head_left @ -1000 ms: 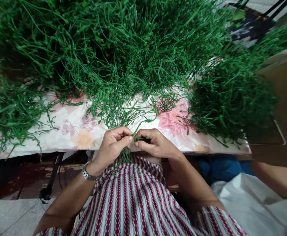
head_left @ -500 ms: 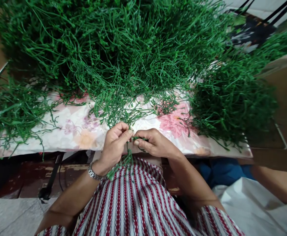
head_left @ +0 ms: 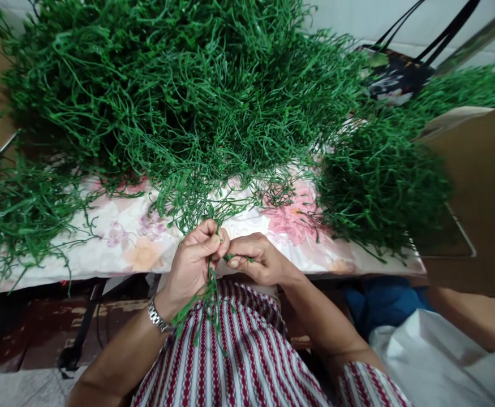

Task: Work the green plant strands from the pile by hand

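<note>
My left hand (head_left: 194,257) is closed, thumb and fingers pinching a thin green plant sprig (head_left: 210,294). Its branching strands hang below the hand, over the striped clothing, and a stem end sticks up above the fingers. Close beside it, my right hand (head_left: 261,259) has its fingers curled around a small green stem piece (head_left: 250,259), mostly hidden by the fingers. The fingertips of both hands nearly meet. Just beyond them, loose green sprigs (head_left: 188,198) lie on a flowered tablecloth (head_left: 107,257).
A large heap of green sprigs (head_left: 179,96) fills the back. Smaller piles lie at the left (head_left: 26,209) and right (head_left: 374,186). A cardboard box (head_left: 485,209) stands at the right, with a dark flowered bag (head_left: 400,76) behind. Another person's leg (head_left: 468,316) shows at lower right.
The view has tilted slightly upward and shifted. My hands stay together, with the left still on the sprig; its hanging strands now spread lower over the clothing.
</note>
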Demonstrator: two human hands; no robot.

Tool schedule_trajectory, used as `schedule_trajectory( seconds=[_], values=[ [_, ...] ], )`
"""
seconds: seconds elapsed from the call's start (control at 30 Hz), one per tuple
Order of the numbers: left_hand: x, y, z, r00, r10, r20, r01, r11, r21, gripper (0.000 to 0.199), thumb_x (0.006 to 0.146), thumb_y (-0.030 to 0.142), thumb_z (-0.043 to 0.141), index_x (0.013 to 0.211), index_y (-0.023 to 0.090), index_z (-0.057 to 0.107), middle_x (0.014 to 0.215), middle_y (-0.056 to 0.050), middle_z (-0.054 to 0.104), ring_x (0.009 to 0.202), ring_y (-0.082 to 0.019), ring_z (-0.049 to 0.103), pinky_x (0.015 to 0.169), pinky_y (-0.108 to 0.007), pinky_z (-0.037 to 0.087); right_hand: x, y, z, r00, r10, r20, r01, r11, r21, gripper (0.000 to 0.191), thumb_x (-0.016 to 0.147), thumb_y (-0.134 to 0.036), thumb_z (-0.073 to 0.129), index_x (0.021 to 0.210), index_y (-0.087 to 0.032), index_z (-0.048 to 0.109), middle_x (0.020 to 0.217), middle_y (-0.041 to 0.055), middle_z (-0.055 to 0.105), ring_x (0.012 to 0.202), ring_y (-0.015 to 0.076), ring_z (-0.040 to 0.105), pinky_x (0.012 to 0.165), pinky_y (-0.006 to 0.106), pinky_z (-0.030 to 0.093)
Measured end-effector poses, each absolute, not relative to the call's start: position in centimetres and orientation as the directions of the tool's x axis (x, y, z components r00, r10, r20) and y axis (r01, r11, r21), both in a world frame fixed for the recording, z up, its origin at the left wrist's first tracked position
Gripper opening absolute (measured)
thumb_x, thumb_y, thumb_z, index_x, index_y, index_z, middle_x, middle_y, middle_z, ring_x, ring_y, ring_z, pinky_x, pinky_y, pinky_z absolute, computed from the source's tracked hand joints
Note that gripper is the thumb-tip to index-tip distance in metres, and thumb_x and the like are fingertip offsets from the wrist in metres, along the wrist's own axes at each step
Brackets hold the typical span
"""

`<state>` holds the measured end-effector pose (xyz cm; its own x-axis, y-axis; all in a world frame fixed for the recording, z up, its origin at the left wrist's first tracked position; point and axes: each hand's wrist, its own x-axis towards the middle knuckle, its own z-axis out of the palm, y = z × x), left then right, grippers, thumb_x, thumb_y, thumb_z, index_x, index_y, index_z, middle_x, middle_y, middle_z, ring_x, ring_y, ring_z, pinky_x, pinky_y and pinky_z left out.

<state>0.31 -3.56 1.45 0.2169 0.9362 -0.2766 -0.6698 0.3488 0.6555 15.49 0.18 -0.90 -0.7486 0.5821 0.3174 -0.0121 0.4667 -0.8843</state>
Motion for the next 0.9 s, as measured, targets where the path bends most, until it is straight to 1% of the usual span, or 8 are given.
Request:
schedule_trajectory(
  seconds=[0.23, 0.47, 0.6, 0.7, 0.77, 0.8, 0.87, 0.9],
  values=[
    [0.6, -3.9, 1.7, 0.225, 0.936, -0.269, -0.686, 0.349, 0.639, 0.021, 0.074, 0.021, 0.061, 0.070, 0.017, 0.041, 0.056, 0.004, 0.039, 0.047, -0.006, 0.029, 0.042, -0.020, 0.014, 15.6, 0.1, -1.1, -0.752, 0.570, 0.331, -0.013, 0.490, -0.872, 0.030, 0.089, -0.035, 0.042, 0.071, -0.014, 0.055, 0.060, 0.0000, 0.048, 0.055, 0.0080, 0.042, 0.056, 0.020, 0.035],
    [1.2, -3.6, 2.5, 0.207, 0.944, -0.255, -0.662, 0.328, 0.674, 0.026, 0.070, 0.026, 0.065, 0.066, 0.017, 0.041, 0.052, 0.004, 0.037, 0.049, -0.007, 0.031, 0.048, -0.021, 0.023, 16.3, 0.4, -0.7, -0.747, 0.581, 0.324, -0.049, 0.438, -0.898, 0.029, 0.087, -0.034, 0.044, 0.067, -0.015, 0.053, 0.059, 0.0008, 0.049, 0.055, 0.0081, 0.044, 0.056, 0.020, 0.035],
    [1.5, -3.4, 2.7, 0.224, 0.937, -0.266, -0.635, 0.348, 0.690, 0.027, 0.067, 0.028, 0.067, 0.066, 0.018, 0.041, 0.052, 0.004, 0.039, 0.047, -0.007, 0.029, 0.046, -0.022, 0.020, 16.8, 0.5, -0.2, -0.736, 0.609, 0.297, -0.036, 0.403, -0.914, 0.031, 0.087, -0.038, 0.045, 0.068, -0.015, 0.053, 0.058, 0.0003, 0.049, 0.053, 0.0077, 0.044, 0.054, 0.020, 0.034],
    [1.1, -2.8, 2.6, 0.237, 0.933, -0.272, -0.642, 0.361, 0.676, 0.027, 0.070, 0.028, 0.065, 0.065, 0.018, 0.040, 0.050, 0.005, 0.035, 0.044, -0.007, 0.027, 0.044, -0.022, 0.019, 16.9, -0.3, 0.0, -0.742, 0.616, 0.264, -0.079, 0.310, -0.947, 0.031, 0.086, -0.038, 0.046, 0.068, -0.014, 0.053, 0.056, -0.0009, 0.047, 0.049, 0.0065, 0.041, 0.050, 0.019, 0.032],
    [0.6, -2.3, 2.7, 0.143, 0.962, -0.233, -0.687, 0.266, 0.676, 0.030, 0.073, 0.024, 0.062, 0.060, 0.018, 0.036, 0.048, 0.006, 0.028, 0.043, -0.006, 0.025, 0.044, -0.022, 0.022, 17.0, -1.1, -0.1, -0.780, 0.557, 0.285, -0.171, 0.249, -0.953, 0.031, 0.087, -0.037, 0.046, 0.068, -0.014, 0.052, 0.055, -0.0010, 0.048, 0.048, 0.0063, 0.043, 0.049, 0.018, 0.034],
    [0.4, -2.1, 2.8, 0.060, 0.979, -0.194, -0.707, 0.179, 0.684, 0.032, 0.075, 0.020, 0.061, 0.058, 0.017, 0.033, 0.048, 0.007, 0.024, 0.043, -0.006, 0.024, 0.045, -0.022, 0.024, 17.1, -1.4, -0.1, -0.792, 0.522, 0.316, -0.213, 0.248, -0.945, 0.030, 0.087, -0.036, 0.046, 0.068, -0.014, 0.052, 0.055, -0.0007, 0.049, 0.049, 0.0064, 0.044, 0.049, 0.018, 0.035],
    [0.1, -2.1, 3.2, -0.045, 0.992, -0.117, -0.689, 0.054, 0.723, 0.030, 0.076, 0.016, 0.060, 0.059, 0.017, 0.035, 0.048, 0.007, 0.026, 0.043, -0.005, 0.025, 0.049, -0.022, 0.028, 17.6, -1.6, 0.2, -0.773, 0.524, 0.359, -0.211, 0.321, -0.923, 0.026, 0.088, -0.031, 0.045, 0.069, -0.015, 0.053, 0.056, 0.0002, 0.050, 0.050, 0.0070, 0.046, 0.050, 0.019, 0.036],
    [0.0, -2.1, 3.3, -0.008, 0.995, -0.102, -0.647, 0.073, 0.759, 0.024, 0.077, 0.018, 0.060, 0.062, 0.017, 0.040, 0.049, 0.006, 0.031, 0.045, -0.006, 0.031, 0.052, -0.023, 0.031, 18.1, -1.5, 0.6, -0.737, 0.564, 0.371, -0.160, 0.388, -0.908, 0.024, 0.088, -0.029, 0.045, 0.069, -0.015, 0.052, 0.057, 0.0005, 0.050, 0.050, 0.0076, 0.046, 0.050, 0.020, 0.036]
  ],
)
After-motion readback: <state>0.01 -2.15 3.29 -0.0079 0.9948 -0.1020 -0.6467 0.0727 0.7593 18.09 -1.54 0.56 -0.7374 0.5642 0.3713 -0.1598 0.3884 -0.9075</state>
